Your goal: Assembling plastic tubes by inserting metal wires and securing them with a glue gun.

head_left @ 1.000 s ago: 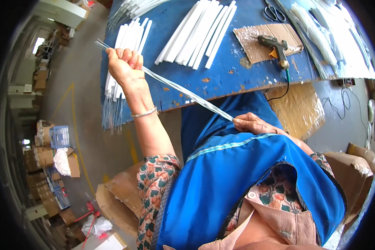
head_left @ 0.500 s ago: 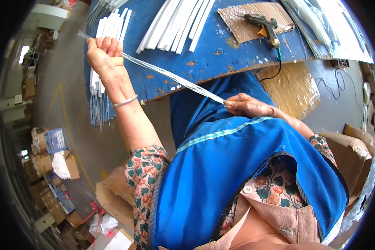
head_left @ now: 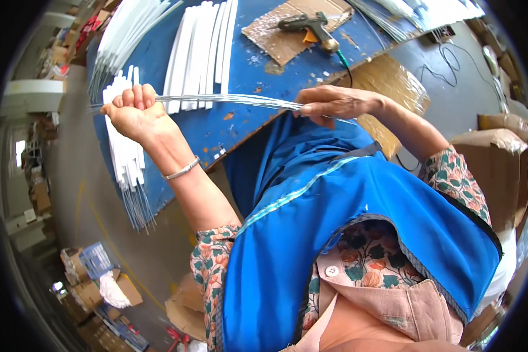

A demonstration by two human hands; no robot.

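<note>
Left hand (head_left: pixel 134 111) is raised at far left, fist closed, knuckles up, forearm bare below it; right hand (head_left: pixel 334 102) is to the right, fingers pinched, its forearm bent back toward the body

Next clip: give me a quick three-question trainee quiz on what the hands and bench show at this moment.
1. True or false: both hands grip the same bundle of thin clear rods.
2. What lies on the cardboard sheet? A) scissors B) glue gun C) tape roll
3. What is worn on the wrist of the left hand?

Key:
1. True; the right hand pinches the other end.
2. B, the glue gun.
3. A thin silver bangle.
</note>
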